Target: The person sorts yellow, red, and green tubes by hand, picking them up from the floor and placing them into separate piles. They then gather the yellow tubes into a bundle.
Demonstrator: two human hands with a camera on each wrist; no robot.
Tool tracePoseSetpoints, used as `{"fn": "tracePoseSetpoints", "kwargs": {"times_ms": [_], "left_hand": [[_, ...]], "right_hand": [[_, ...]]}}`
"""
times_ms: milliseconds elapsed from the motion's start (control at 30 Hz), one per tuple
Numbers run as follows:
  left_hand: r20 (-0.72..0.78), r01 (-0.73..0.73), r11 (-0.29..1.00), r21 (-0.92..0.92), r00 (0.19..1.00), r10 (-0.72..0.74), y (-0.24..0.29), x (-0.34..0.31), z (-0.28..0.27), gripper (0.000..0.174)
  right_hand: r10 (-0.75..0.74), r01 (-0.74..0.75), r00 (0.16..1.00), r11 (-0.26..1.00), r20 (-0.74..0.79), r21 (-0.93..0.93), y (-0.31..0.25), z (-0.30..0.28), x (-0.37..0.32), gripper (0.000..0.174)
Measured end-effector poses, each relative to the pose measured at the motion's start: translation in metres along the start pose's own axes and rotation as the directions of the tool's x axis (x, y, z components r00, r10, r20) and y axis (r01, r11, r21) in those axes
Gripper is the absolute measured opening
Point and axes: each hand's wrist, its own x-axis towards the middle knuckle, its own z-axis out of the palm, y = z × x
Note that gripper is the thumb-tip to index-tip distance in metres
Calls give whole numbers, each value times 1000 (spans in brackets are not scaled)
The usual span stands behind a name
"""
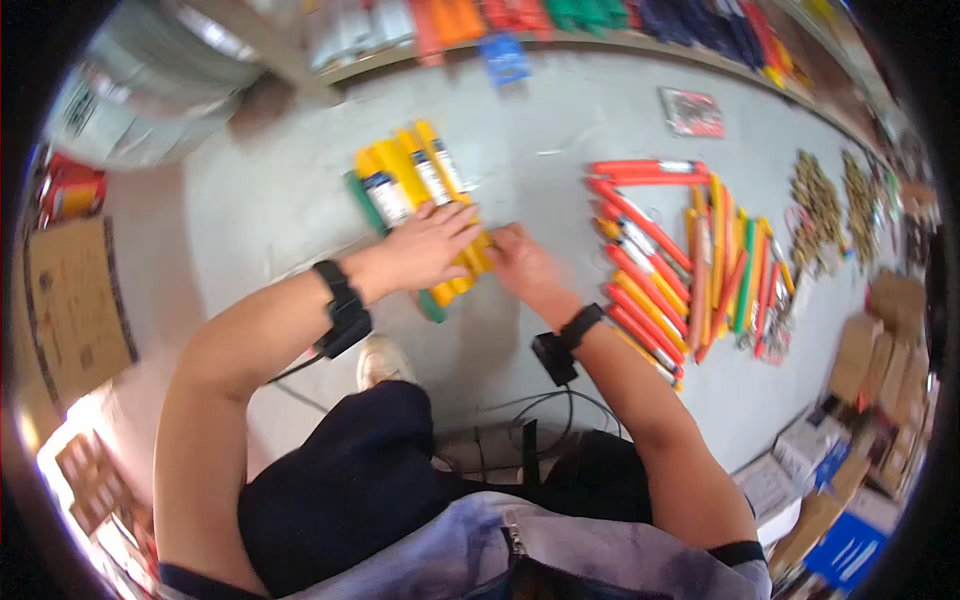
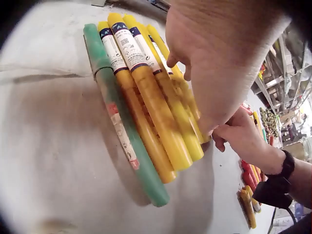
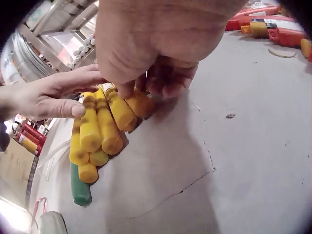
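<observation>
Several yellow tubes with white-and-blue labels (image 2: 127, 45) lie side by side on the floor, some stacked on others. A green tube (image 2: 122, 122) lies along their left side. My left hand (image 1: 425, 248) rests over the yellow tubes with its fingers extended across them. At the right edge of the bundle, my right hand (image 1: 525, 265) has bent fingers against the outermost yellow tube (image 3: 140, 105); its thumb and fingertips are partly hidden, so the exact hold is unclear.
Red, orange and green tubes (image 1: 648, 285) lie in a group to the right. A shelf (image 1: 560, 42) with coloured bundles runs along the back. A flat packet (image 1: 692, 112) lies near it. Cardboard boxes (image 1: 80, 305) stand left and right, and a coiled cable (image 1: 570, 395) is near my legs.
</observation>
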Motion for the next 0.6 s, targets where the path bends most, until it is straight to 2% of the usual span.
{"fn": "tracePoseSetpoints", "kwargs": {"times_ms": [67,133,167,233,267,333,367,400,433,467,500,533,567,600], "left_hand": [[58,3,999,34,998,-5,-1,9,0,58],[114,12,999,39,993,-17,3,18,-9,56],[154,29,999,36,988,-34,4,21,-13,55],[154,-14,997,78,988,2,3,25,-16,54],[158,-50,996,79,987,37,2,27,-20,54],[251,-134,980,149,963,93,4,36,-38,49],[250,-157,975,154,961,115,7,45,-50,49],[339,-184,971,150,932,124,11,55,-65,42],[430,-207,967,145,894,127,15,64,-76,35],[393,-262,949,178,903,175,18,76,-82,25],[404,-278,943,184,896,185,24,91,-84,25],[350,-235,963,130,920,178,32,106,-87,21],[295,-194,978,75,941,164,43,122,-90,18],[305,-209,974,88,936,173,57,138,-90,18]], "right_hand": [[9,-7,999,999,31,-49,-2,-5,-3,18],[-69,73,997,991,40,-110,-6,-22,-10,13],[-23,24,1000,991,3,-132,-4,-39,-16,13],[-192,288,941,888,280,-358,-2,-73,-20,10],[-166,256,952,894,257,-368,3,-94,-24,10],[-225,403,890,794,396,-455,23,-160,-46,10],[-319,456,882,762,346,-460,28,-204,-63,10],[-89,289,943,700,321,-653,54,-223,-75,12],[-249,335,940,805,234,-490,83,-255,-91,18],[147,-9,970,815,192,-579,80,-286,-108,27],[319,-152,938,733,137,-663,80,-311,-125,33],[392,-226,916,678,84,-700,99,-327,-144,36],[431,-296,901,687,44,-664,110,-337,-160,34],[505,-433,862,707,-28,-559,121,-338,-176,33]]}}
